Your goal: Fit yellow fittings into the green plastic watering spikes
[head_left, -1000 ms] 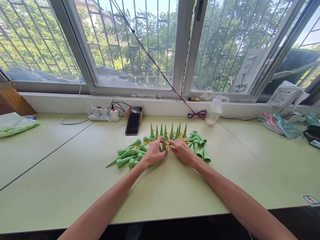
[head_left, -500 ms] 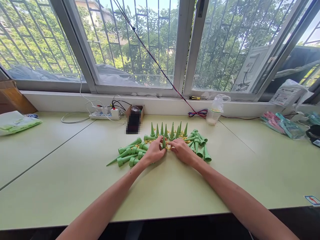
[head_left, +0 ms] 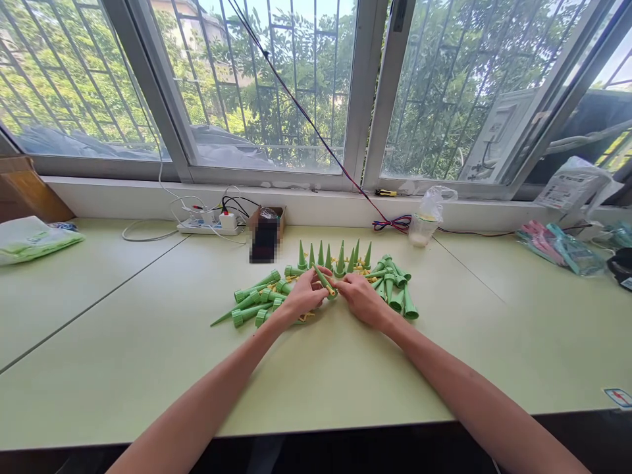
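Note:
My left hand [head_left: 307, 294] is closed around a green plastic watering spike [head_left: 323, 280], tilted with a yellow piece at its near end. My right hand [head_left: 360, 295] is right beside that end, fingers bent together; what they pinch, if anything, is hidden. Behind my hands, several green spikes [head_left: 340, 260] stand upright in a row, with small yellow pieces [head_left: 364, 270] scattered around them. More spikes [head_left: 245, 315] with ribbed caps lie on the left, partly hidden by my left hand. To the right, a pile of green spikes [head_left: 396, 289] shows hollow open ends.
Everything lies on a pale green table [head_left: 345, 382]. Toward the windows are a small box [head_left: 280, 224], a power strip [head_left: 202, 227] with cables, and a plastic cup [head_left: 419, 232] with a bag in it. Bagged pink and teal items [head_left: 560, 247] lie at the right.
The spike in my left hand has gone from upright to tilted, its yellow-fitted end now showing toward me. My right fingers have curled in closer to that end.

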